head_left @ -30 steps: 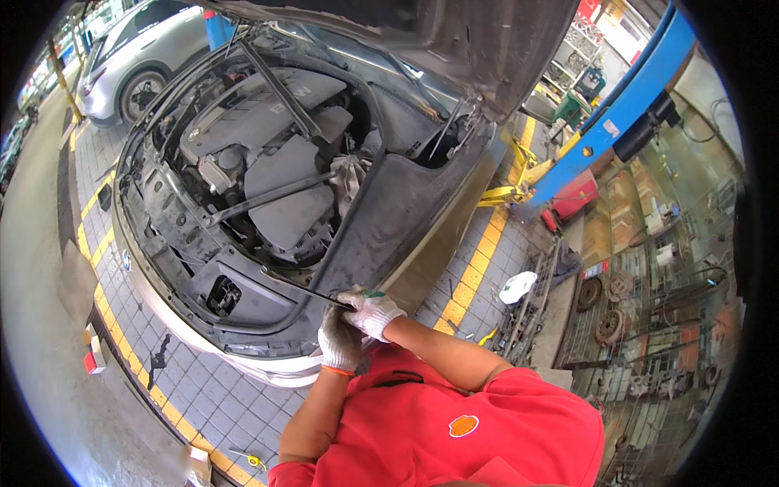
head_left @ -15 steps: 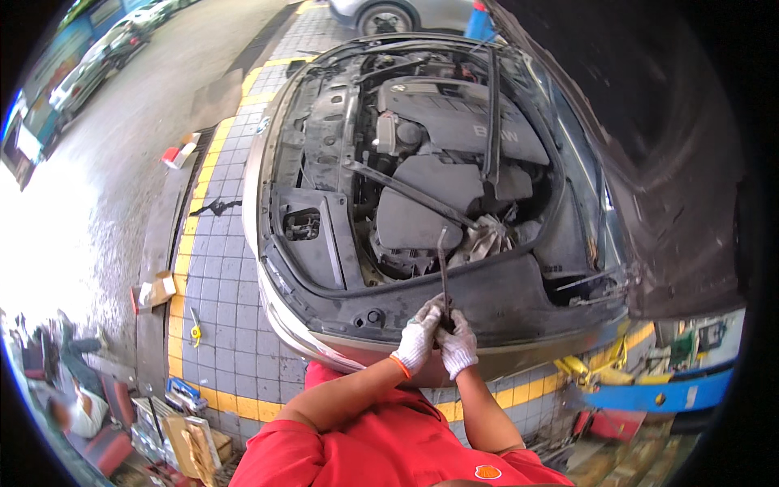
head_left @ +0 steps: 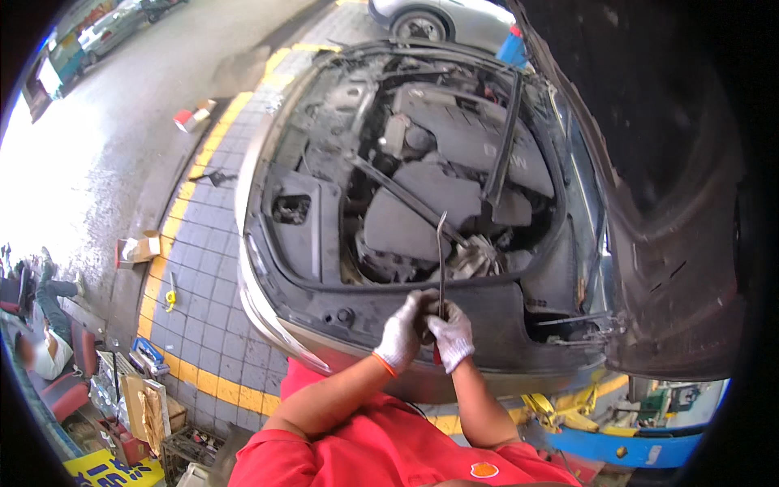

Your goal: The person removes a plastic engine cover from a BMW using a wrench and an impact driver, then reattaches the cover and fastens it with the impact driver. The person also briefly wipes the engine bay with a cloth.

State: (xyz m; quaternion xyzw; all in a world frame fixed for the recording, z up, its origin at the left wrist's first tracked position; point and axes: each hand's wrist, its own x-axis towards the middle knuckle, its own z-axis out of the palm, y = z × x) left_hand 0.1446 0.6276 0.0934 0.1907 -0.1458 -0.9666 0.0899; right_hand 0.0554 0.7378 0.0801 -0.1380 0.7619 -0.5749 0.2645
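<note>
My left hand (head_left: 400, 335), in a white knit glove with an orange band at the wrist, and my gloved right hand (head_left: 451, 333) are closed together around a long thin metal tool (head_left: 441, 260). Its bent tip points up; a bit of red shows below my right hand. Both hands are over the near edge of a car's open engine bay (head_left: 300, 312). Beyond the tool are the dark plastic engine cover (head_left: 475, 130), two black braces (head_left: 388, 185) and a crumpled pale shape (head_left: 479, 261).
The raised hood (head_left: 665, 243) fills the right. A silver car (head_left: 479, 15) and blue post (head_left: 511, 50) stand behind. A person (head_left: 50, 351) reclines on red-and-black seats at lower left, near boxes (head_left: 138, 252) and clutter. A blue lift arm (head_left: 617, 446) lies at lower right.
My view has swung round, putting the engine bay upright ahead. The tool in my hands has turned from nearly level to upright, tip away from me; both hands still hold it.
</note>
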